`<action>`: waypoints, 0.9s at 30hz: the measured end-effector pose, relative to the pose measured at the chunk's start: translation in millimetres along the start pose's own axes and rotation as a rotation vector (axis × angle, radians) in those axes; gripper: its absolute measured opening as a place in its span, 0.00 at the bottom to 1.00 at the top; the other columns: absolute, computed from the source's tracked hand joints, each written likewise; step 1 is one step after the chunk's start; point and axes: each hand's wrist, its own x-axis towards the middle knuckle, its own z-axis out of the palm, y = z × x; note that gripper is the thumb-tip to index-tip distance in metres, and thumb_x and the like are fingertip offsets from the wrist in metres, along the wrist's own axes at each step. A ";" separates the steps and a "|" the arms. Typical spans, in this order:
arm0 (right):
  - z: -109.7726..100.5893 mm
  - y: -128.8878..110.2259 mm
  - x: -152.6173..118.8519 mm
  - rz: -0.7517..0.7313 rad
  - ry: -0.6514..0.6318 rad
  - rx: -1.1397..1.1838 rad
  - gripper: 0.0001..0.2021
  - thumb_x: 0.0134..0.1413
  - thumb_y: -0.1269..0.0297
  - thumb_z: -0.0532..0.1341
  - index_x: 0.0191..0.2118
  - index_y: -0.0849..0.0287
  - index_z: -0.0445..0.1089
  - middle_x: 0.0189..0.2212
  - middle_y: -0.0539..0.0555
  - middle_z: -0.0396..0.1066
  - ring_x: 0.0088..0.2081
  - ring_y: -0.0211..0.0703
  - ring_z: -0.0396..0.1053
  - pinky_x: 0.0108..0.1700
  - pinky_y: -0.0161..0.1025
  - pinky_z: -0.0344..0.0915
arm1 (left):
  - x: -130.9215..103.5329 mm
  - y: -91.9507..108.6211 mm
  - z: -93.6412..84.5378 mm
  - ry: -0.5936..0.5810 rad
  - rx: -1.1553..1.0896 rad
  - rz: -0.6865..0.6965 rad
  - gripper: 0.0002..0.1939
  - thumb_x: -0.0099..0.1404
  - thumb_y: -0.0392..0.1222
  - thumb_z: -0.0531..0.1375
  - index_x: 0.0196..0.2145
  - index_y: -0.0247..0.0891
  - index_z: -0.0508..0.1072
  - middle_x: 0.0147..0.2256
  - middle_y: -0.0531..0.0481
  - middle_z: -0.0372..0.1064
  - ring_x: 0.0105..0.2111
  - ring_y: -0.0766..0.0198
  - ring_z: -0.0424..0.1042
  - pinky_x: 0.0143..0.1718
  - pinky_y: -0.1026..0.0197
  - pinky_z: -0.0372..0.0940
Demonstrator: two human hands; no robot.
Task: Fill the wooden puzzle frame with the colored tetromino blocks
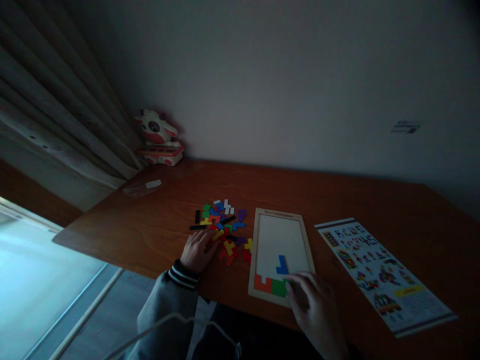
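A wooden puzzle tray (308, 245) lies in front of me with a pale bare base. A red puzzle piece (263, 284) fills its lower left corner, and beside that is a green puzzle piece (278, 287). My right hand (317, 307) has its thumb and index fingertips closed at the green piece's right end. Just above lies a blue L-shaped puzzle piece (281, 265), apart from the others. My left hand (198, 250) rests on the table, fingers stretched out at the edge of a pile of coloured puzzle pieces (228, 247). Its fingertips are near a yellow piece (218, 234).
A printed pattern sheet (386, 275) lies right of the tray. At the back left stands a cow-shaped toy (159, 137), with a clear plastic bag (140, 189) in front of it. A cable (176, 316) crosses below my left sleeve. The wall borders the table's far edge.
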 end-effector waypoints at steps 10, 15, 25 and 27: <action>1.4 5.9 -6.2 0.176 0.134 0.198 0.12 0.63 0.54 0.56 0.45 0.53 0.72 0.42 0.56 0.77 0.43 0.50 0.74 0.45 0.46 0.70 | -1.4 -0.5 -5.1 0.113 0.092 -0.060 0.18 0.66 0.57 0.61 0.43 0.41 0.78 0.43 0.45 0.78 0.41 0.53 0.77 0.43 0.55 0.69; -0.4 10.7 -10.5 0.430 0.244 0.356 0.19 0.65 0.48 0.53 0.47 0.57 0.71 0.35 0.58 0.78 0.36 0.47 0.77 0.36 0.39 0.73 | -6.8 -4.6 -7.5 0.172 0.162 -0.030 0.17 0.65 0.57 0.62 0.38 0.42 0.80 0.38 0.47 0.80 0.36 0.55 0.78 0.38 0.57 0.66; 1.8 6.2 -11.0 0.333 0.177 0.265 0.21 0.64 0.47 0.53 0.51 0.56 0.70 0.34 0.57 0.80 0.38 0.51 0.78 0.44 0.46 0.73 | -3.5 -4.9 -3.3 0.194 0.096 0.052 0.16 0.69 0.53 0.59 0.38 0.41 0.81 0.33 0.47 0.80 0.32 0.60 0.78 0.38 0.58 0.68; 1.0 6.8 -10.9 0.351 0.186 0.282 0.21 0.64 0.46 0.53 0.51 0.56 0.70 0.35 0.57 0.80 0.39 0.51 0.79 0.43 0.45 0.74 | -4.0 -5.4 -2.4 0.180 0.090 0.044 0.16 0.69 0.54 0.59 0.40 0.41 0.81 0.35 0.47 0.80 0.34 0.58 0.78 0.39 0.57 0.69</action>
